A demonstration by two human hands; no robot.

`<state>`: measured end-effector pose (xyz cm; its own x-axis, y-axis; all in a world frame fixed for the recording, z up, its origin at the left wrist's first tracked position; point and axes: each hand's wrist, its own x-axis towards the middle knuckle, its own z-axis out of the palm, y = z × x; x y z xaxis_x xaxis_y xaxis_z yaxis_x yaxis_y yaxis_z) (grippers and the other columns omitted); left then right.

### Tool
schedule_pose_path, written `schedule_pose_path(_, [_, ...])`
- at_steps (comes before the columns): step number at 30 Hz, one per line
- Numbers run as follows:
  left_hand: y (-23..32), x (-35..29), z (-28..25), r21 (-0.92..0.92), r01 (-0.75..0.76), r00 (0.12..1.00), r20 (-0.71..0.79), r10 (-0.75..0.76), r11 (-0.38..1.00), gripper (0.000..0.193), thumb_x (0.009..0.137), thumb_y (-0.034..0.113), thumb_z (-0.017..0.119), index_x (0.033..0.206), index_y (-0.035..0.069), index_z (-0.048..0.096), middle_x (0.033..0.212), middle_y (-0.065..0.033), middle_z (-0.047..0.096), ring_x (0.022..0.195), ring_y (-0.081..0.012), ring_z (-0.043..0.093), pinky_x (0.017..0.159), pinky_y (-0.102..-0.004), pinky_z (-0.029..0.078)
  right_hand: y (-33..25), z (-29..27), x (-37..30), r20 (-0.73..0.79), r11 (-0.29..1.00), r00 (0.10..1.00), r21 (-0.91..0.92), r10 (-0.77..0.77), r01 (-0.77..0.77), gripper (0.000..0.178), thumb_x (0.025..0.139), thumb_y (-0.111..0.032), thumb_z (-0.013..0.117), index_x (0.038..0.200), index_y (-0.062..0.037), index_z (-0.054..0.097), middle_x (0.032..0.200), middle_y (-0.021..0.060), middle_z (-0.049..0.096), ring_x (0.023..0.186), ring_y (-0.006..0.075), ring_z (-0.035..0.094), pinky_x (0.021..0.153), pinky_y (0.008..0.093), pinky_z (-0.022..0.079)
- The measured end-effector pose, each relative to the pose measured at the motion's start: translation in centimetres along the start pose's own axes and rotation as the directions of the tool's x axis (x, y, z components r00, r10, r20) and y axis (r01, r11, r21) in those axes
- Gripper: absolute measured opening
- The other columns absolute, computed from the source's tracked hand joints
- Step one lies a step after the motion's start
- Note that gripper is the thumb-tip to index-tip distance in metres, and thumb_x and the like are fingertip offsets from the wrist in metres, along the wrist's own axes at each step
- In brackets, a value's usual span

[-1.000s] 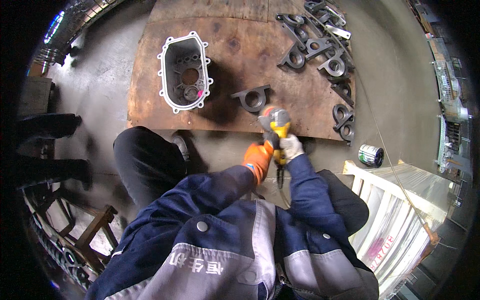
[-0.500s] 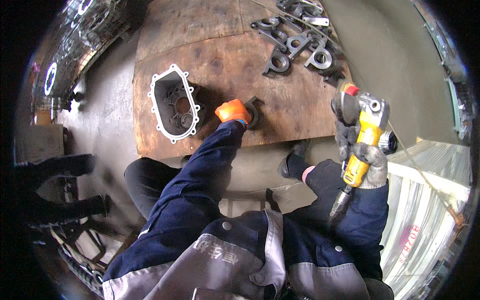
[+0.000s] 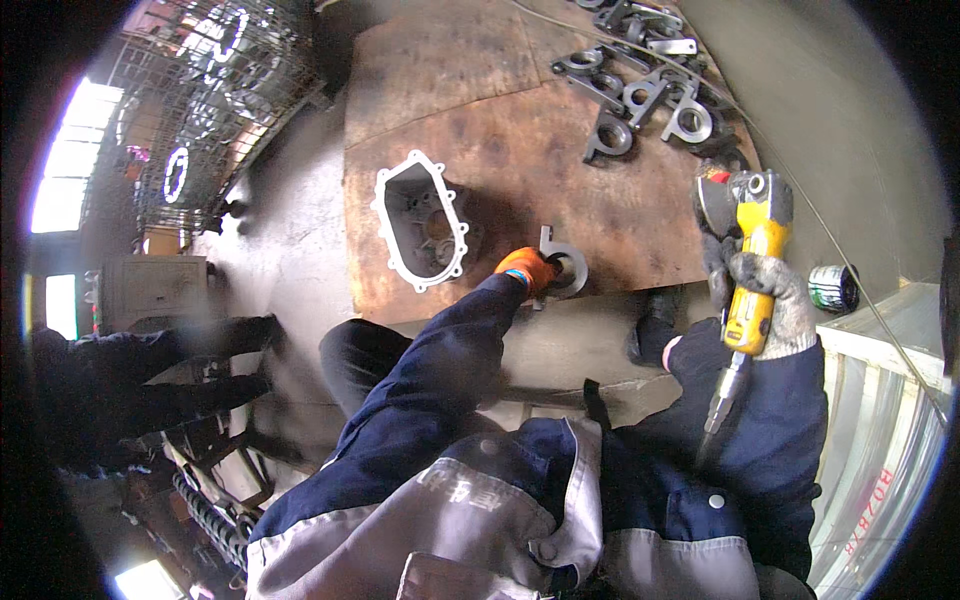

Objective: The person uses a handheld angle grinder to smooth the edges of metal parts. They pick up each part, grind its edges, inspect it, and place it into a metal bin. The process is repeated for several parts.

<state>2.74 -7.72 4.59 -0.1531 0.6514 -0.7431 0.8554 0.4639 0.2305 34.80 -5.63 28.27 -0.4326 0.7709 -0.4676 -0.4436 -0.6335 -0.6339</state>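
Note:
My left hand (image 3: 528, 267), in an orange glove, is closed on the left side of a grey metal ring bracket (image 3: 579, 267) near the table's front edge. The bracket's ring and one straight arm show beyond the fingers; the part under the glove is hidden. In my right hand (image 3: 783, 305), wearing a grey-white knit glove, is a yellow air-powered angle grinder (image 3: 764, 236). Its head points away from me, with a red patch and a dark disc at the far left end. A metal hose fitting (image 3: 723, 395) hangs from its near end.
A cast metal housing (image 3: 463, 229) with a pale bolt-hole flange stands left on the wooden tabletop (image 3: 480, 150). Several similar brackets (image 3: 690, 120) lie piled at the far right. A thin cable (image 3: 810, 205) crosses the right side. A dark can (image 3: 833, 288) stands beside a wrapped pallet (image 3: 880, 400).
The view has shifted, so the table sits further right. My left hand has drawn the bracket nearer the front edge and turned it, showing more of its ring. The grinder stays in my right hand.

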Motion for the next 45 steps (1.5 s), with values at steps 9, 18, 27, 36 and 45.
schedule_pose_path(9, [-7.8, -10.4, -14.3, 0.054, -0.205, 0.880, -0.427, 0.208, 0.977, 0.040, 0.064, 0.031, 0.070, 0.097, 0.008, 0.065, 0.094, -0.0141, 0.067, 0.097, -0.0325, 0.062, 0.082, -0.0389, 0.049, 2.3, 4.2, 2.6, 0.020, 0.998, 1.000, -0.062, 0.019, -0.018, 0.029, 0.069, -0.006, 0.072, 0.093, -0.0025, 0.056, 0.076, 0.0068, 0.062, 0.059, 0.0168, 0.062, 0.056, 0.0272, 0.053])
schedule_pose_path(18, [-11.6, -9.1, -10.1, 0.395, 0.242, 0.694, -0.709, 0.127, 0.886, 0.035, 0.068, 0.030, 0.068, 0.100, 0.017, 0.062, 0.102, -0.0081, 0.061, 0.109, -0.0268, 0.054, 0.100, -0.0475, 0.033, 7.6, 7.5, 6.6, 0.058, 0.975, 0.981, -0.139, 0.184, -0.175, 0.023, 0.071, -0.003, 0.068, 0.090, 0.0024, 0.056, 0.078, 0.0100, 0.063, 0.066, 0.0201, 0.063, 0.065, 0.0283, 0.054])
schedule_pose_path(27, [-10.8, -10.5, -10.1, 0.277, 0.327, 0.778, -0.622, -0.091, 0.904, 0.044, 0.072, 0.028, 0.062, 0.112, 0.010, 0.056, 0.120, -0.0109, 0.056, 0.113, -0.0269, 0.052, 0.097, -0.0482, 0.036, 11.6, 10.3, 8.8, 0.035, 0.893, 0.980, -0.419, 0.195, -0.163, 0.023, 0.068, -0.003, 0.070, 0.088, 0.0027, 0.061, 0.076, 0.0107, 0.063, 0.064, 0.0196, 0.062, 0.062, 0.0292, 0.052])
schedule_pose_path(36, [-7.2, -19.7, -5.7, -0.837, -0.326, 0.834, -0.035, 0.551, 0.439, 0.053, 0.083, 0.025, 0.060, 0.129, 0.006, 0.044, 0.104, -0.0145, 0.061, 0.093, -0.0190, 0.062, 0.083, -0.0339, 0.050, 15.6, 13.9, 12.6, 0.019, 0.776, 0.901, -0.516, 0.434, -0.363, 0.028, 0.070, -0.008, 0.069, 0.095, 0.0031, 0.062, 0.081, 0.0118, 0.066, 0.071, 0.0209, 0.064, 0.065, 0.0305, 0.053])
schedule_pose_path(45, [-6.0, -11.3, 2.2, -0.931, -0.362, 0.912, -0.364, 0.190, -0.044, 0.036, 0.089, 0.034, 0.051, 0.104, 0.004, 0.061, 0.096, -0.0091, 0.064, 0.086, -0.0207, 0.057, 0.078, -0.0316, 0.044, 21.4, 14.7, 16.2, 0.027, 0.716, 0.862, -0.570, 0.507, -0.403, 0.027, 0.077, -0.012, 0.057, 0.098, 0.0043, 0.056, 0.096, 0.0170, 0.063, 0.079, 0.0255, 0.063, 0.076, 0.0360, 0.052])
